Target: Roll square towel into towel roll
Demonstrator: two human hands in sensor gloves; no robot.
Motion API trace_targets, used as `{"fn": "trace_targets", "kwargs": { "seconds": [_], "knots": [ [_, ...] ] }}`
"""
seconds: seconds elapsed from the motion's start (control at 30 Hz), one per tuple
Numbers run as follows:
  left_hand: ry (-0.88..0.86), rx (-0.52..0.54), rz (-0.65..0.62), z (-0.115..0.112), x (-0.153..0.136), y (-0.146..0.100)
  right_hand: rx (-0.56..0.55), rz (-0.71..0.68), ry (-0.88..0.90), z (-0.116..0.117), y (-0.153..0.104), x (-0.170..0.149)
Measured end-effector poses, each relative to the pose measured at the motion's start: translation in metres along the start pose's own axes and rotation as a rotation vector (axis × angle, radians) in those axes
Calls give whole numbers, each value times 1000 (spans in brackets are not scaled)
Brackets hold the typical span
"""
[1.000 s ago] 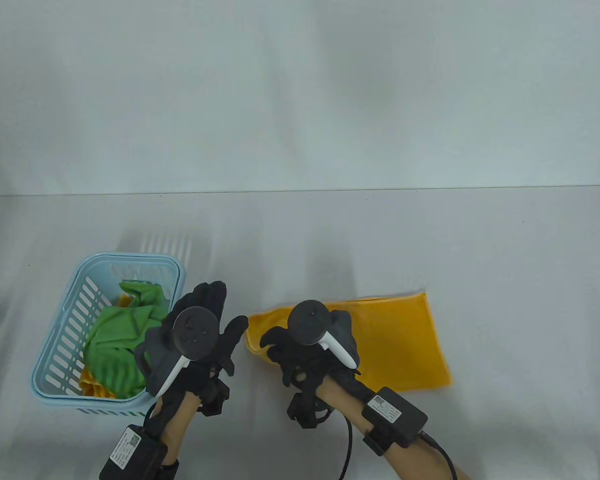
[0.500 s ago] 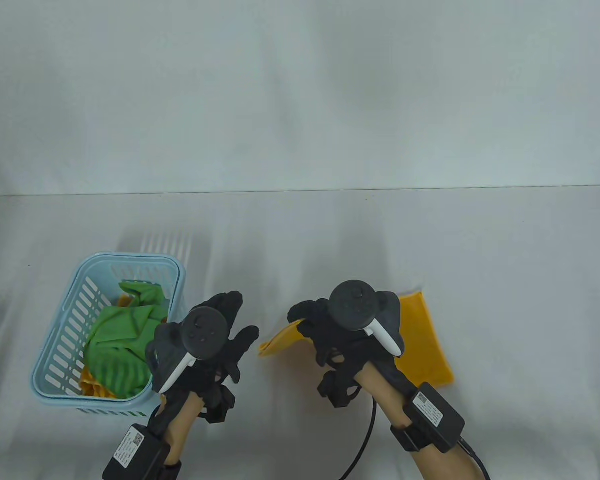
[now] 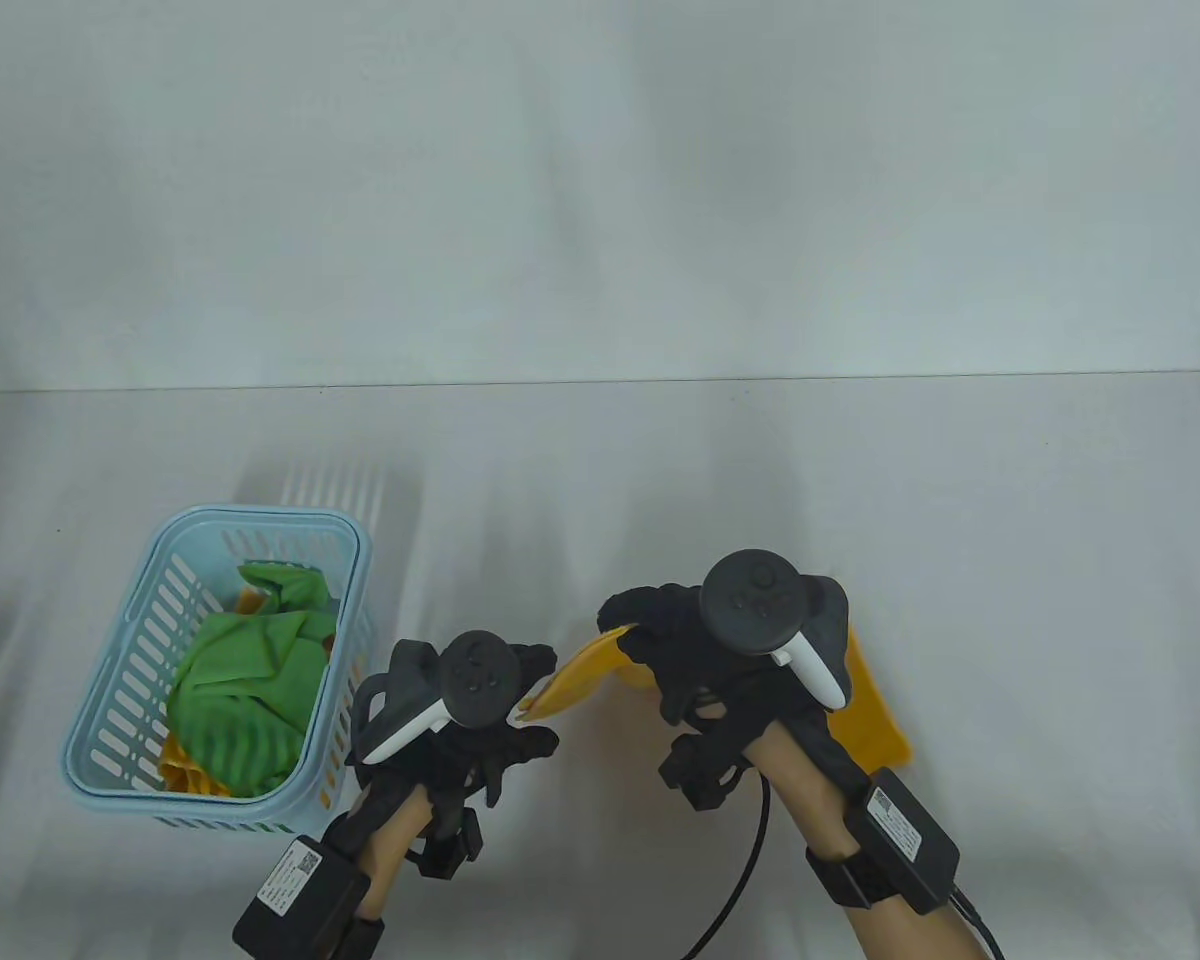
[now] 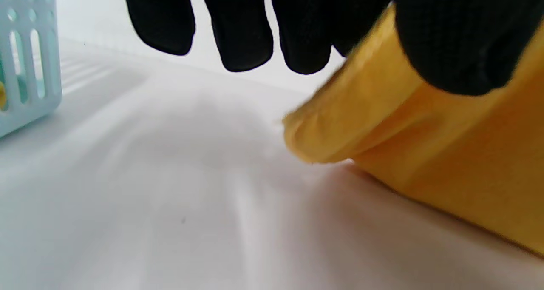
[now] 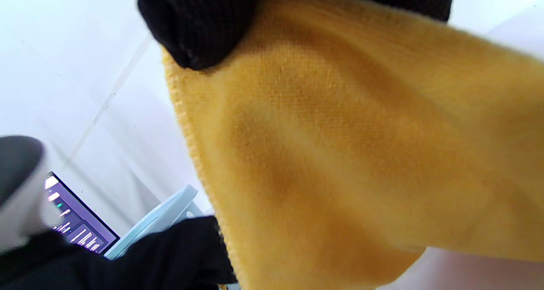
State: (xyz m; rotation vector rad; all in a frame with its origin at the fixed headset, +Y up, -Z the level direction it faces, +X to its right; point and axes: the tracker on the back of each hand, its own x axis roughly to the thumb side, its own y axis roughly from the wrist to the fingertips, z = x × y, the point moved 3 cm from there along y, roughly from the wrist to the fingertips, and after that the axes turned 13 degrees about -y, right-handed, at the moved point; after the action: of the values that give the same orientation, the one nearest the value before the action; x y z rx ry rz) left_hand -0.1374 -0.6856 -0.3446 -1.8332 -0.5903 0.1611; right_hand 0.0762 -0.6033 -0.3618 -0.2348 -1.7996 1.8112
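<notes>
Towel (image 3: 865, 700), lifted by its left edge off the table (image 3: 960, 500), is pinched by the right hand (image 3: 720, 640) at the far corner and apparently the left hand (image 3: 470, 700) at the near one, so rolling is just starting; next, curl that edge over tightly.

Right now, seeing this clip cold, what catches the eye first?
The yellow towel at centre right stands out most: its left edge is lifted off the white table, held between the right hand above and the left hand at its lower corner. Next comes the light blue basket at the left, holding crumpled green cloth.
</notes>
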Motion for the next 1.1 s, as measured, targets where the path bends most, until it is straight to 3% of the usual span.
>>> {"fn": "trace_targets", "kwargs": {
  "seconds": [0.5,0.73,1.1],
  "knots": [
    [-86,-45,43,-13,-11,12,-23,2,68,-12,-2,-5],
    [-114,-1,31,-3,-9,8,-51,28,111,-19,-2,-13],
    [-302,196,23,37,-16,-9,-117,108,246,-39,-1,-42]
  ]
}}
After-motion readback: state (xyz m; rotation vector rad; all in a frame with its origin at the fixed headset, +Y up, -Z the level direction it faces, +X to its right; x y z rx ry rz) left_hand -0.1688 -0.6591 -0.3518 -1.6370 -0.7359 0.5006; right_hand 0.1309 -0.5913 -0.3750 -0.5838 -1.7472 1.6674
